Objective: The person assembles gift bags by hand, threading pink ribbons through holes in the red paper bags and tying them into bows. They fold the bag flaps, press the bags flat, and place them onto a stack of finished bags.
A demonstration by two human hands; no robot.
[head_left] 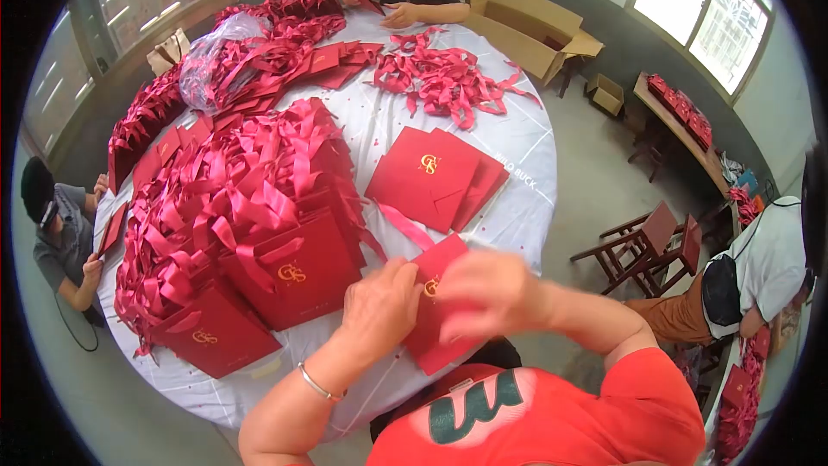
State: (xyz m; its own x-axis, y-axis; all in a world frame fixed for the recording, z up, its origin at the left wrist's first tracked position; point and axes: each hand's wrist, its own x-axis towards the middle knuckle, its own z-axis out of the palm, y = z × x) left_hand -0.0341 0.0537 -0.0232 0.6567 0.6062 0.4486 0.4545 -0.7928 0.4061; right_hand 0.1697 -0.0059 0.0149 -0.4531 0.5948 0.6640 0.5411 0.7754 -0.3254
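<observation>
A red paper gift bag (446, 347) with gold lettering is held tilted in front of me at the table's near edge. My left hand (379, 306), with a bracelet at the wrist, has its fingers closed at the bag's left edge. Over the bag's right side, my right hand (500, 293) is smeared by motion, so its fingers cannot be made out. A pink ribbon (404, 223) lies on the cloth just beyond the bag. Flat red bags (431, 174) lie farther out. To the left, upright bags with ribbon handles (293, 276) are packed together.
The round table has a white cloth (354, 388). Loose pink ribbons (448, 78) and a clear plastic bag (207, 69) lie toward the back. Two people sit around the table; another stands at right. An open cardboard box (526, 26) and wooden stools (642, 250) stand beyond.
</observation>
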